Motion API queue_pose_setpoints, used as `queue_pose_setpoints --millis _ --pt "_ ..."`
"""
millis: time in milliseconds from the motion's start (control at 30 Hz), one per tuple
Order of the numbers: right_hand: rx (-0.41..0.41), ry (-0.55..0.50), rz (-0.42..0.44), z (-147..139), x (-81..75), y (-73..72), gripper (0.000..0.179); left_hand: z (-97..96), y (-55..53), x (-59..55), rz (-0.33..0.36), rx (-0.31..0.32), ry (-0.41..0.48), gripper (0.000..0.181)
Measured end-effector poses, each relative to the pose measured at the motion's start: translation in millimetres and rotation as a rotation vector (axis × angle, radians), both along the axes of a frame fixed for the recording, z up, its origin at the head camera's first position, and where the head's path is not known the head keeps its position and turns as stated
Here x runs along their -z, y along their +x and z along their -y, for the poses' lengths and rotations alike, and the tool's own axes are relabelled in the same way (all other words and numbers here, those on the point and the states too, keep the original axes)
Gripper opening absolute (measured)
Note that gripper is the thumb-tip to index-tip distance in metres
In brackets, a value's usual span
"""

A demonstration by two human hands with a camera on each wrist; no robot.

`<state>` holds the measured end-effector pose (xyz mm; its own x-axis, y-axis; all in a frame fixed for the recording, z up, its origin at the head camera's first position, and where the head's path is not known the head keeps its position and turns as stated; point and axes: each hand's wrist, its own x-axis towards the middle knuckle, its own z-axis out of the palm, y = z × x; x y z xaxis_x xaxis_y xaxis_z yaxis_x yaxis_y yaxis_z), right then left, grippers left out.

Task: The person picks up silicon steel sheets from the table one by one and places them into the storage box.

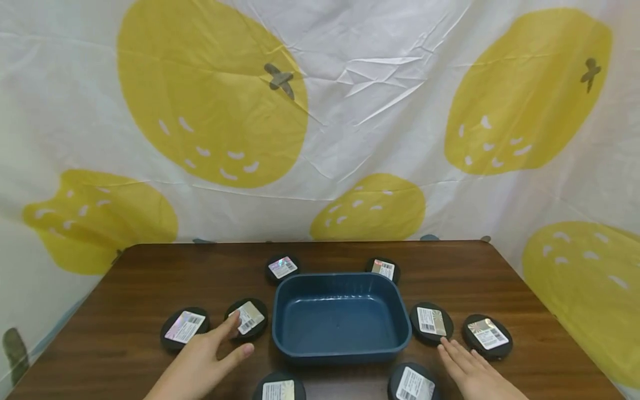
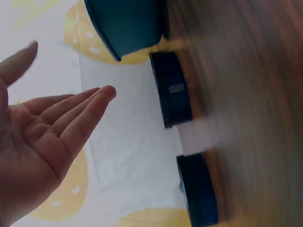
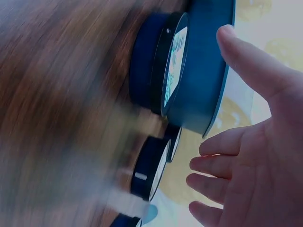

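Note:
A dark blue rectangular basin (image 1: 342, 319) sits mid-table with several round black containers around it, each with a barcode label on top. In the head view my left hand (image 1: 202, 361) extends its fingers in front of the container (image 1: 251, 328) left of the basin. Its fingers look straight and hold nothing in the left wrist view, apart from two dark containers (image 2: 171, 90). On the other side my right hand (image 1: 472, 369) lies near a container (image 1: 431, 322) right of the basin, palm and loose fingers bare in the right wrist view. Whether its fingertips touch the container, I cannot tell.
Another container (image 1: 185, 329) is at the far left, and one (image 1: 487, 336) at the far right. Two more stand behind the basin, and two at the near edge, partly cut off. A lemon-patterned cloth (image 1: 370, 122) hangs behind the brown wooden table (image 1: 200, 272).

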<state>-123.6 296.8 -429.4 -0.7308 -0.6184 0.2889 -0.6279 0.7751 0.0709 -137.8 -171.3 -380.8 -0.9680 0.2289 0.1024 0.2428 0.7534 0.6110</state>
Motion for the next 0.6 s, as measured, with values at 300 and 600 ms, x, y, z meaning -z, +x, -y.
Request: queue_pose_setpoints --millis 300,600 --pt "0.071 -0.008 0.461 24 -15.8 -4.1 0.088 -15.3 -9.2 -3.8 -0.060 -0.159 0.125 0.042" --pt "-0.005 0.062 0.396 33 -13.4 -9.0 0.085 -34.0 -26.3 -2.4 0.034 -0.235 0.127 0.049"
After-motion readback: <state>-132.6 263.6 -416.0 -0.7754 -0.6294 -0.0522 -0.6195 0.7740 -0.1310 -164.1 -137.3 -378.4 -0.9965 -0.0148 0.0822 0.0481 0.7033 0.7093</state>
